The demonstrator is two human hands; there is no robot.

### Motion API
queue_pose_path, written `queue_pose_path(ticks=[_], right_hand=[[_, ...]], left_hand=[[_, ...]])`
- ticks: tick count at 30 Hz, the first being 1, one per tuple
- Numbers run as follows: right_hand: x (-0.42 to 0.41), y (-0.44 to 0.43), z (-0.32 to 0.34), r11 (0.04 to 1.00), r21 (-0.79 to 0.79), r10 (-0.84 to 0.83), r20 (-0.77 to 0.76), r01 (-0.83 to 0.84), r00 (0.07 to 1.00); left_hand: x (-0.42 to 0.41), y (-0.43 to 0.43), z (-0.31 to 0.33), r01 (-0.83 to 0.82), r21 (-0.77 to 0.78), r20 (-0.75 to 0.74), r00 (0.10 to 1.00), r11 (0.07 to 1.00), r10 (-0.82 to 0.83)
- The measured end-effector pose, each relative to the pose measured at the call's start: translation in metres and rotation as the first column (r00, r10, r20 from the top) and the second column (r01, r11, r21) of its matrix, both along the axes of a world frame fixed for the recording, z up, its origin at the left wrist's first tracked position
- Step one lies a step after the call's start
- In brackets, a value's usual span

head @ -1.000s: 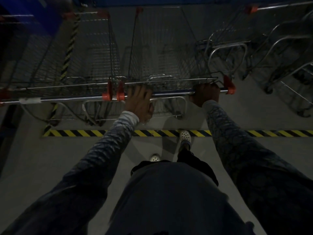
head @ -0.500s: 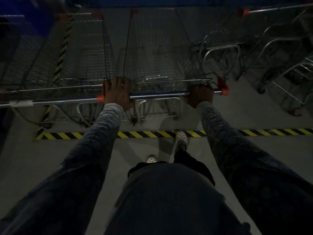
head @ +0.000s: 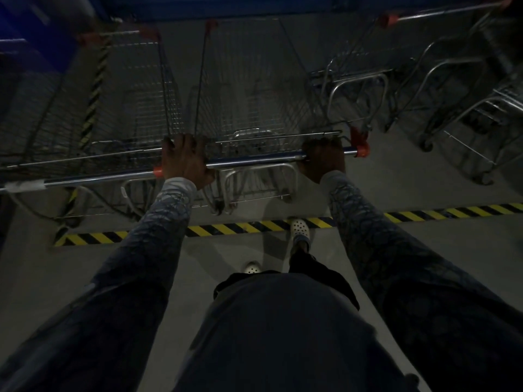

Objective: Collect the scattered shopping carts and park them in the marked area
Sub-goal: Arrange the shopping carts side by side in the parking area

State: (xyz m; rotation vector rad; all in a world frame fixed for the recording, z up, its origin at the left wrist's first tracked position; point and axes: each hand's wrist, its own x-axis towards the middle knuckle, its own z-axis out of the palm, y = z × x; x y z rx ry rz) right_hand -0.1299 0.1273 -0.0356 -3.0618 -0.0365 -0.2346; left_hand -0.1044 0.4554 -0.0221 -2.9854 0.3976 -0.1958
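Note:
A wire shopping cart (head: 249, 89) stands straight ahead of me, its chrome handle bar (head: 254, 159) tipped with orange caps. My left hand (head: 185, 162) grips the left end of that bar, where it meets the neighbouring cart's handle. My right hand (head: 324, 159) grips the right end, just inside the orange cap. The cart's rear wheels sit beyond the yellow-and-black floor stripe (head: 249, 226), inside the marked area. A second cart (head: 93, 108) is parked side by side on the left.
More carts (head: 441, 89) stand at an angle on the right, inside the stripe. A blue wall (head: 254, 9) closes the far end. A second striped line (head: 94, 89) runs along the left. My feet in white clogs (head: 300, 229) stand at the stripe.
My left hand slid left along the bar to its orange-capped end. The cart sits tighter against the left cart. My right hand kept its grip.

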Motion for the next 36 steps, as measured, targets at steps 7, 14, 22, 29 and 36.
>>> queue_pose_path(ticks=[7, 14, 22, 29, 36], right_hand=[[0.004, -0.001, -0.007, 0.997, -0.047, -0.059, -0.032, 0.057, 0.998], [0.006, -0.001, -0.011, 0.995, -0.081, -0.055, -0.022, 0.054, 0.998], [0.006, -0.006, -0.019, 1.000, -0.021, -0.022, 0.042, 0.023, 0.999], [-0.001, -0.018, -0.021, 0.991, 0.061, 0.113, 0.122, -0.121, 0.986], [-0.018, -0.025, -0.030, 0.976, 0.140, 0.126, 0.267, -0.168, 0.955]], left_hand=[[-0.054, -0.064, -0.021, 0.426, -0.110, 0.292, 0.878, 0.898, -0.380], [-0.051, -0.079, -0.022, 0.323, -0.257, 0.296, 0.924, 0.911, -0.244], [-0.032, -0.059, -0.029, 0.134, -0.234, 0.114, 0.987, 0.963, -0.110], [-0.035, -0.064, -0.028, 0.036, -0.223, 0.077, 0.997, 0.974, -0.020], [-0.038, -0.068, -0.032, -0.018, -0.320, 0.113, 0.992, 0.947, 0.057]])
